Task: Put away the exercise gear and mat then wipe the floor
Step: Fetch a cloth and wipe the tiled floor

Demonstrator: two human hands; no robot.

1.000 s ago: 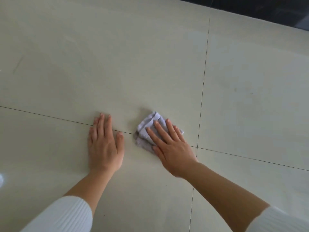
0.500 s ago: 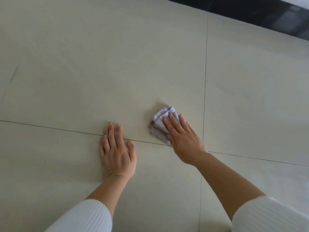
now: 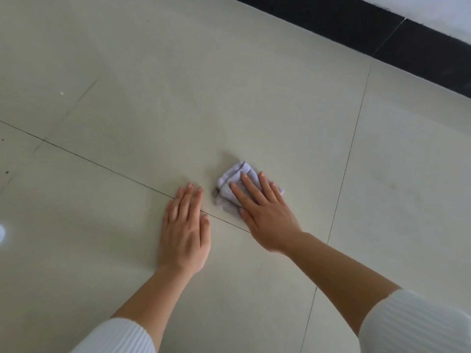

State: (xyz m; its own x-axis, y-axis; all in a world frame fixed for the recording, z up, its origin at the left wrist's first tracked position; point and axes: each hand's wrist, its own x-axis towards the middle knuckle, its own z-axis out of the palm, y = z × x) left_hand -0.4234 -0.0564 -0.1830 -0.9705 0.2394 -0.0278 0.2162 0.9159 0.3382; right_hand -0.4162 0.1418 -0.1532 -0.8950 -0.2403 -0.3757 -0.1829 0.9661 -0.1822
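Head view: the right hand (image 3: 265, 212) lies flat, fingers spread, pressing a folded lilac cloth (image 3: 230, 186) onto the pale tiled floor (image 3: 178, 85) just beside a grout line. The left hand (image 3: 184, 230), open and empty, braces flat alongside. Best bet: even palm pressure, overlapping strokes, refold once soiled.

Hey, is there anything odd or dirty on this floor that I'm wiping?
A few things: dark specks at the far left edge, a pale crumb upper left, and a faint scuff line beside it. The cloth under the right hand hasn't reached them.
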